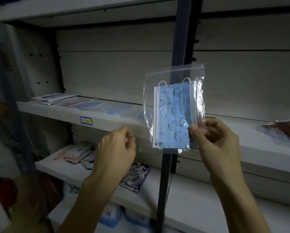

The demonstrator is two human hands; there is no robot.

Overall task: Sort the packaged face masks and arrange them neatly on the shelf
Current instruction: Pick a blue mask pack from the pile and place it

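Observation:
My right hand (pixel 213 137) pinches the lower right edge of a clear zip bag of blue printed face masks (pixel 172 113) and holds it upright in front of the shelf post. My left hand (pixel 117 145) hovers to the bag's left with its fingers curled and nothing in it. Behind, on the middle shelf (pixel 107 121), lie several flat mask packets (pixel 90 104) in a row, blue and pink ones. Another packet with dark red masks (pixel 285 130) lies on the shelf at the far right.
A dark blue upright post (pixel 167 174) divides the shelving, directly behind the held bag. The lower shelf (pixel 70 172) carries pink packets and a tray of small wrapped items (pixel 135 177). Blue boxes stand below it. A yellow price label (pixel 86 121) marks the middle shelf's edge.

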